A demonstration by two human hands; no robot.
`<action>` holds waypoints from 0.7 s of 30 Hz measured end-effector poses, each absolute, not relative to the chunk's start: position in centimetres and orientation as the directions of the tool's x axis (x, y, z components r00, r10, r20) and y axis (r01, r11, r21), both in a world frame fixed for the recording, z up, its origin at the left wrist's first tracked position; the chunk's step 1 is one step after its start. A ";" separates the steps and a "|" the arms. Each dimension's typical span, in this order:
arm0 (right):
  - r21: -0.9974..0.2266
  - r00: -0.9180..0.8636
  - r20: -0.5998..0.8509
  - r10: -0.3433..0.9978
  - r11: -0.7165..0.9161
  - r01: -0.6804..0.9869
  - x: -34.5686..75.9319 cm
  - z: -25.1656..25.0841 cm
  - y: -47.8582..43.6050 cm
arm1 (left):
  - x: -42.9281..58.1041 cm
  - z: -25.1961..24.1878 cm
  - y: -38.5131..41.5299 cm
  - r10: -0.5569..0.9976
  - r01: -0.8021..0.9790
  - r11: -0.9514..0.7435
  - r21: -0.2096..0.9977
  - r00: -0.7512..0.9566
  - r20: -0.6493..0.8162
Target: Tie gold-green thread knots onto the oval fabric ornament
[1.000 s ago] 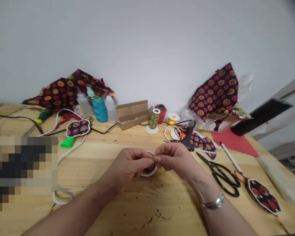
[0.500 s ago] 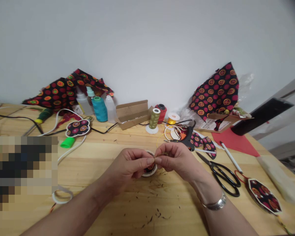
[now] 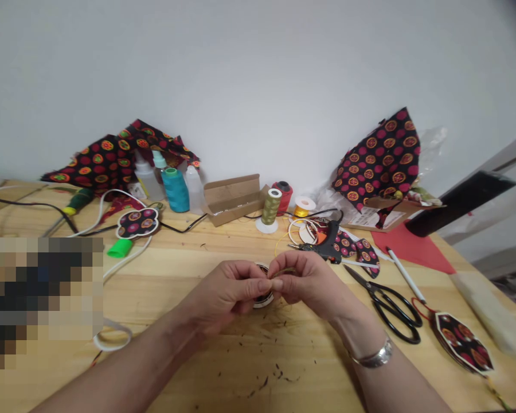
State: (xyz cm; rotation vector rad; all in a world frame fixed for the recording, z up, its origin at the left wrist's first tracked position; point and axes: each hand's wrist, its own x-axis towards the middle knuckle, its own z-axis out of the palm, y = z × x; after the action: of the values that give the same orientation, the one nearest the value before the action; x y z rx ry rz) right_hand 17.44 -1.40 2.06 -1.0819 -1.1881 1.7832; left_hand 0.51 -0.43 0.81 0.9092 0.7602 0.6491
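My left hand (image 3: 236, 287) and my right hand (image 3: 298, 281) meet at the middle of the wooden table, thumbs and forefingers pinched tip to tip. What lies between the fingertips is too small to make out. Just behind and below the fingers shows a round patterned piece with a pale rim (image 3: 264, 300), partly covered by my left hand. Whether either hand touches it cannot be told. Black scissors (image 3: 395, 312) lie to the right of my right hand, and a black glue gun (image 3: 329, 244) lies beyond it.
Across the back stand a teal thread cone (image 3: 176, 190), an open cardboard box (image 3: 236, 201) and a green thread spool (image 3: 270, 207). On the left lies a flower-shaped piece (image 3: 137, 222); on the right, an octagonal piece (image 3: 464, 343). Dark scraps (image 3: 264, 381) litter the front.
The pinched fingertips have shifted very slightly, and less of the round piece shows between my hands. The whole view has moved a little.
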 end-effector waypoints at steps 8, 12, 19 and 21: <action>-0.925 -0.438 -0.194 0.878 -0.312 -0.216 17.6 1.8 -1.5 | 0.5 0.4 -0.5 0.763 -0.225 0.487 0.844 0.580 -0.286; -0.932 -0.406 -0.182 0.896 -0.289 -0.219 17.5 1.9 -1.3 | 0.5 0.5 -0.4 0.786 -0.214 0.475 0.853 0.539 -0.303; -0.996 -0.278 -0.080 0.957 -0.065 0.061 17.5 2.1 -1.0 | 0.7 0.3 -0.1 0.869 -0.267 0.397 0.878 0.418 -0.266; -0.981 -0.259 -0.023 0.966 0.029 0.193 17.5 2.0 -1.0 | 0.7 0.2 0.0 0.891 -0.290 0.385 0.876 0.364 -0.272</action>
State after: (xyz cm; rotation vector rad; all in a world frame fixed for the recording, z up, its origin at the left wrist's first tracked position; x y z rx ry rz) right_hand 17.51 -1.00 1.99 -1.2156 -1.5547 1.3003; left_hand 0.75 -0.04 0.19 0.8374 0.8684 0.8863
